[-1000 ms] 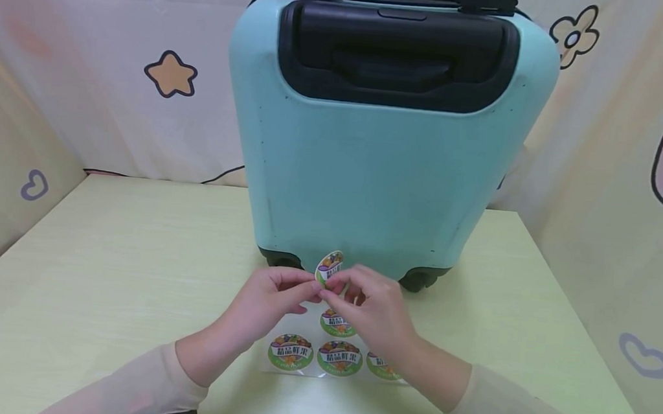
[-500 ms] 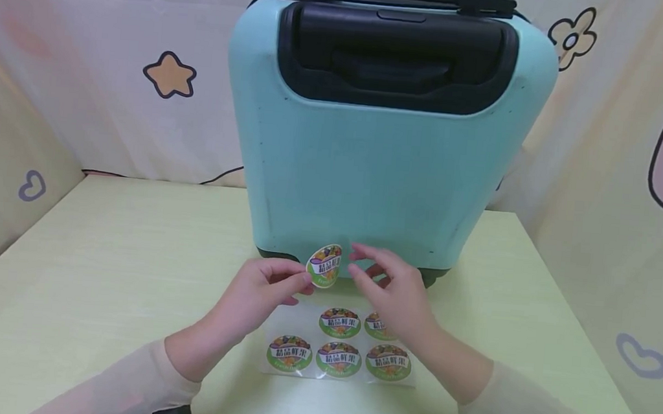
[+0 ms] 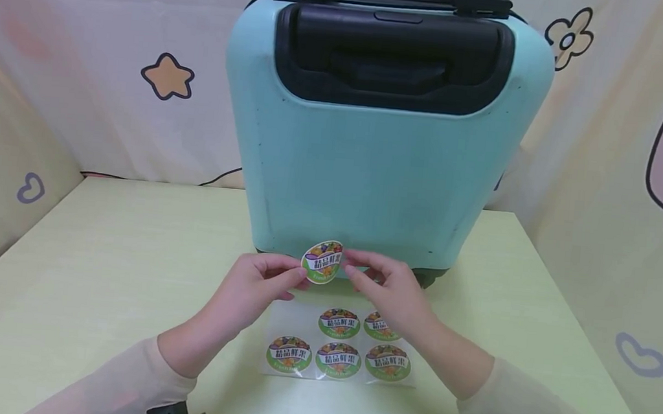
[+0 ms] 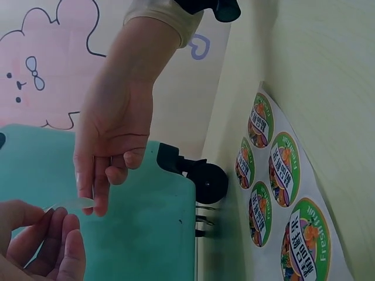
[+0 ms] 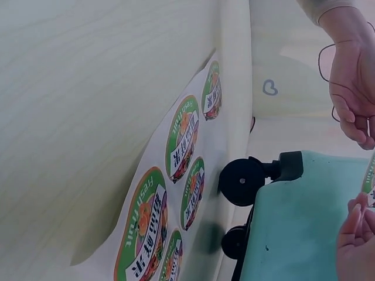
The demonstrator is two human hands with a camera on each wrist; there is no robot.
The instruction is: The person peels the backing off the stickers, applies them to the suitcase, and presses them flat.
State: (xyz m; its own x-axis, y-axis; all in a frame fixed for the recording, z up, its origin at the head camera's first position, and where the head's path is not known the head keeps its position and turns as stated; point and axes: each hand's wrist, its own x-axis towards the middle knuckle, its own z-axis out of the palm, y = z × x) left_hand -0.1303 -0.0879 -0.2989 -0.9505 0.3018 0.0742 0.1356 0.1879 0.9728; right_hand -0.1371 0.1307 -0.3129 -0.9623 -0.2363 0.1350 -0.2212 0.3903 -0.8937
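My left hand (image 3: 242, 297) pinches an oval fruit sticker (image 3: 322, 262) by its left edge, in front of the suitcase (image 3: 368, 184). The sticker is slightly bent and shows its printed face in the head view; in the left wrist view it appears edge-on. My right hand (image 3: 396, 298) is at the sticker's right edge, its index fingertip at the edge and thumb a little apart below. The left wrist view shows several right-hand fingers (image 4: 101, 184) fairly straight. Beneath both hands lies a white sticker sheet (image 3: 292, 317) with several matching stickers.
The light blue suitcase with a black handle recess (image 3: 392, 59) stands upright at the back of the pale table (image 3: 129, 249). A dark wheel (image 5: 241, 181) shows at its base. Printed cloth (image 3: 95, 84) surrounds the table.
Earlier both hands met at the sticker. The right hand then drew away to the right and has come back to the sticker's right edge. The left hand moved slightly left with the sticker.
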